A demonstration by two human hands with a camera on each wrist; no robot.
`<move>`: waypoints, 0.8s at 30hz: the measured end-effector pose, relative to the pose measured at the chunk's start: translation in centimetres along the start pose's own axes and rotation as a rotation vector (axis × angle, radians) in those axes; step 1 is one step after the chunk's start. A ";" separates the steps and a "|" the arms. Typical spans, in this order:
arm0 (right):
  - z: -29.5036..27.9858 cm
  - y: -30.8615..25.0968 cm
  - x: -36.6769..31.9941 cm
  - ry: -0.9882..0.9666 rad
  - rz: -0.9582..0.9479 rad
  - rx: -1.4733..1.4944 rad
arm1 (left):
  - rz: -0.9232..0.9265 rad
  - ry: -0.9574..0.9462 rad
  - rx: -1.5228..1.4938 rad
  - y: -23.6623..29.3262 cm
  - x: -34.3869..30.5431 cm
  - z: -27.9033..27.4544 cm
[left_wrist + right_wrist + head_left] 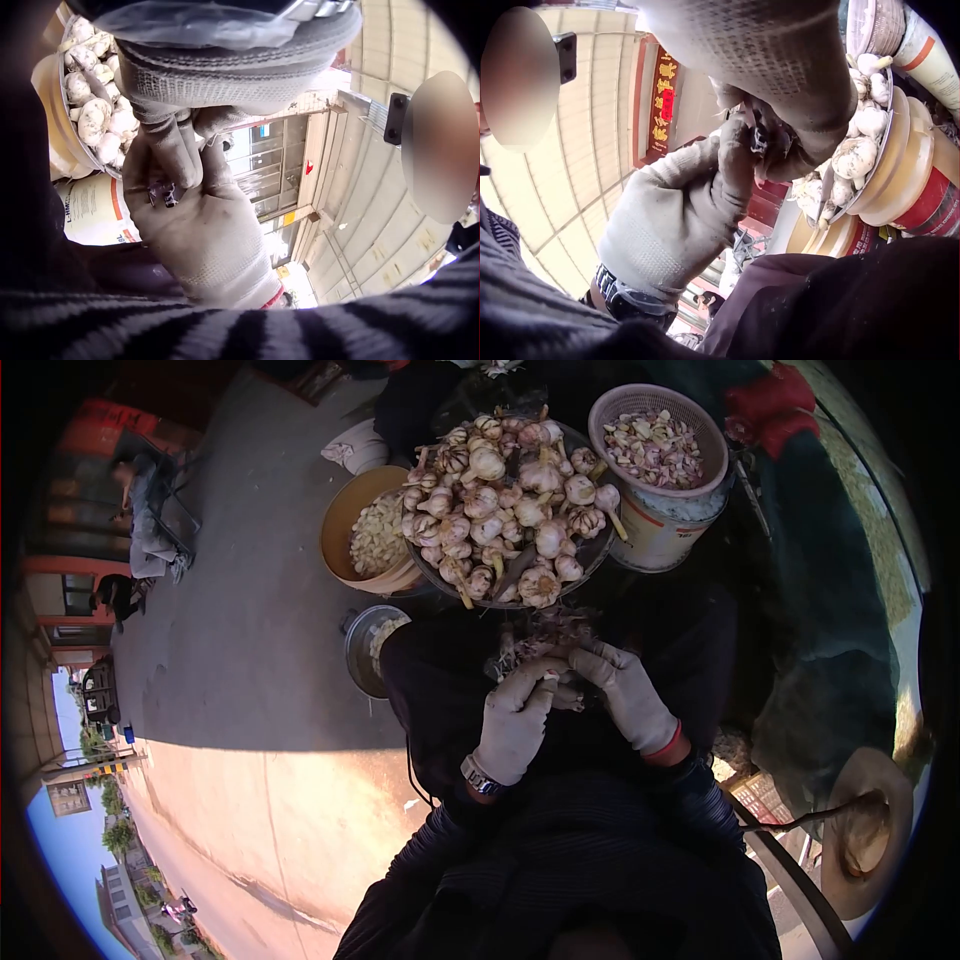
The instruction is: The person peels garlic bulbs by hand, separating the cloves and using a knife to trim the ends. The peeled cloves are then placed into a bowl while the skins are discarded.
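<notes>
Both hands wear pale, soiled gloves and meet above the lap. The left hand [515, 722], with a metal watch at its wrist, pinches garlic; a small white bit of a clove [551, 675] shows by its thumb. My right hand [632, 695], red-cuffed, curls its fingers round the same garlic, close against the left fingertips. Dark purple garlic skin [759, 140] shows between the hands in the right wrist view; the gloves hide most of what they hold. Just beyond them, loose garlic skins [545, 632] lie on the lap. A wide pan [440, 582] heaped with garlic bulbs [540, 478] stands ahead.
Left of the pan is a yellowish bucket [335, 525] of peeled cloves [378, 538]; nearer, a metal bowl [358, 660] holds more. At right a pink basket [602, 422] of unpeeled cloves [655, 448] sits on a white bucket [660, 530]. A straw hat [845, 840] lies far right.
</notes>
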State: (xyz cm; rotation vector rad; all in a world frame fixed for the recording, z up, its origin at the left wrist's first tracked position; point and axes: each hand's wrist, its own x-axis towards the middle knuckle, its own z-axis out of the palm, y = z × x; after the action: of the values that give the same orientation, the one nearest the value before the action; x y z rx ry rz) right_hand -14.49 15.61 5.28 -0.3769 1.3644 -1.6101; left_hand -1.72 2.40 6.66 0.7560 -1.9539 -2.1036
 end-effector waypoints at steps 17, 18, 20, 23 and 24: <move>2.5 -0.1 0.1 0.094 -0.115 0.352 | 0.099 0.025 0.141 -0.3 0.2 0.2; 2.3 0.1 -0.1 0.107 -0.093 0.355 | 0.096 0.028 0.145 -0.1 0.1 0.1; 1.3 0.5 -0.4 0.099 -0.043 0.314 | 0.084 0.055 0.109 0.5 0.0 0.0; 0.4 1.1 -0.8 0.070 -0.042 0.115 | 0.147 0.127 0.142 0.9 0.1 -0.2; 0.2 0.9 -0.8 0.070 -0.042 0.115 | 0.146 0.127 0.142 0.7 0.1 -0.3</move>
State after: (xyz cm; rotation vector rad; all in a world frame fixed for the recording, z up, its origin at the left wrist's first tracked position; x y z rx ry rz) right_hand -13.52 16.16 4.80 -0.2843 1.3160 -1.7420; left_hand -1.79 1.99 7.31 0.7276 -2.0396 -1.8048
